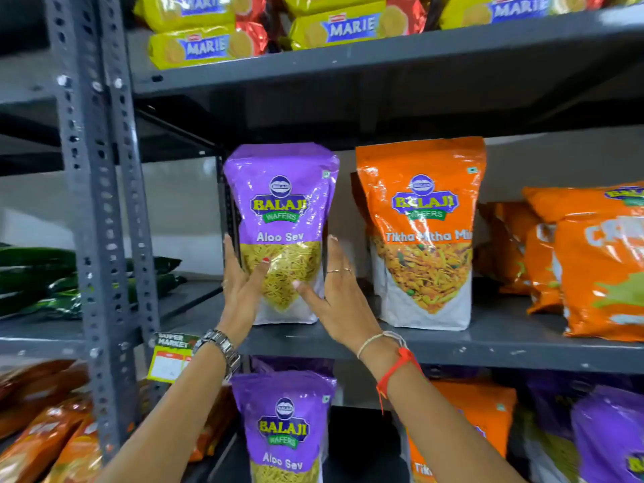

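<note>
Aloo Sev pouch (280,210) stands upright on the grey middle shelf (453,346), at its left end, just beside the orange Tikha Mitha Mix pouch (423,238).

Left hand (240,291): fingers straight, flat against the pouch's left edge, thumb laid on the front.

Right hand (336,294): fingers straight along the right edge, thumb on the front. Neither hand is clenched.

Pouch base sits on the shelf.

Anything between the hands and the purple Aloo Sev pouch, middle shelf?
Nothing visible: left hand and right hand press the Aloo Sev pouch from both sides; the orange pouch stands apart, to its right.
</note>
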### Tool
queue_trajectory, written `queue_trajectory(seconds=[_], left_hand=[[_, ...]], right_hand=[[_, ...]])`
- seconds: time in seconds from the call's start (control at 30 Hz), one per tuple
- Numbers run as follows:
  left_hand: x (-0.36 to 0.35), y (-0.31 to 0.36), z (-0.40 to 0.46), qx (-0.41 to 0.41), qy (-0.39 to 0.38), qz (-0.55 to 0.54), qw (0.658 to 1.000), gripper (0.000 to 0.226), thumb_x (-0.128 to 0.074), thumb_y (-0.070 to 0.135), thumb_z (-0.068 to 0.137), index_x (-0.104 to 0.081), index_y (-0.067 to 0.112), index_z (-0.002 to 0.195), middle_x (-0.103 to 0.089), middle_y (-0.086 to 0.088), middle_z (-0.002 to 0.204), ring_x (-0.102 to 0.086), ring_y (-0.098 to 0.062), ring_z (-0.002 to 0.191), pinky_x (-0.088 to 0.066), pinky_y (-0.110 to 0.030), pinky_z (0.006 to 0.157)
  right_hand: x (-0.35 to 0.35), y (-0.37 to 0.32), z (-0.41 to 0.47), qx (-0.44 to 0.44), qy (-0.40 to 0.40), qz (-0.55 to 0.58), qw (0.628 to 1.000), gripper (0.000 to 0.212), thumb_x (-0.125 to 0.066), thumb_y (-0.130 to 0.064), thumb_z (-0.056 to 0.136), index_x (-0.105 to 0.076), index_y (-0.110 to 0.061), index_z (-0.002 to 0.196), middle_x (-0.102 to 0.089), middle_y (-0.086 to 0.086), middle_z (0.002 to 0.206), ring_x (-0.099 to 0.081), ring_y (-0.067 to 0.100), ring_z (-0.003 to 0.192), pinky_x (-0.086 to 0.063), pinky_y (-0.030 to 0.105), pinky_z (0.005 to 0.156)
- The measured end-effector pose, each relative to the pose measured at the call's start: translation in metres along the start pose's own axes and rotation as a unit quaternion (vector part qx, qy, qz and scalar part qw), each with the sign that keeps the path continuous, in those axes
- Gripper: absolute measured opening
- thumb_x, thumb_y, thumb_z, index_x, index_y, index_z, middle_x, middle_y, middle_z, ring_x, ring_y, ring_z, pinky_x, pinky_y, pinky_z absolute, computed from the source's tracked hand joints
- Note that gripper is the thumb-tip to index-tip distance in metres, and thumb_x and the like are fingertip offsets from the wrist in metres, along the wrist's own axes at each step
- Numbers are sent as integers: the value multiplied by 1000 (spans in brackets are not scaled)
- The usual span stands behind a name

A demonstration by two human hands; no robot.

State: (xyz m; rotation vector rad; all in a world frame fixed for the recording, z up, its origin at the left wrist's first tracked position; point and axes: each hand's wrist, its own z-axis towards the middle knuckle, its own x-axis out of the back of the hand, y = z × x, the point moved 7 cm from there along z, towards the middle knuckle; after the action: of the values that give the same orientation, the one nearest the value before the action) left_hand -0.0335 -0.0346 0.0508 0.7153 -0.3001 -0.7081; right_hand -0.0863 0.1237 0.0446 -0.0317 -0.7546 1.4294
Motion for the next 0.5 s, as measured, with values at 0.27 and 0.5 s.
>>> queue_trajectory(seconds=[0.27,0.5], left_hand=[[-1,-19,3,65,-86,-49,993,66,-56,9,85,-23,22,141,-46,-3,140,-52,-7,112,-45,-6,85],[11,0,-18,47,-110,-55,991,76,-64,9,77,-25,20,141,-41,-7,145,-43,-20,130,-39,-34,107]], right_hand=[[-30,19,25,-108,-52,53,991,109,-76,-57,62,-13,-21,144,-50,7,140,-52,27,126,-48,50,99],[-17,7,9,-107,-19,76,991,115,-88,-46,56,-20,-23,147,-51,5,142,-51,28,129,-47,43,99]])
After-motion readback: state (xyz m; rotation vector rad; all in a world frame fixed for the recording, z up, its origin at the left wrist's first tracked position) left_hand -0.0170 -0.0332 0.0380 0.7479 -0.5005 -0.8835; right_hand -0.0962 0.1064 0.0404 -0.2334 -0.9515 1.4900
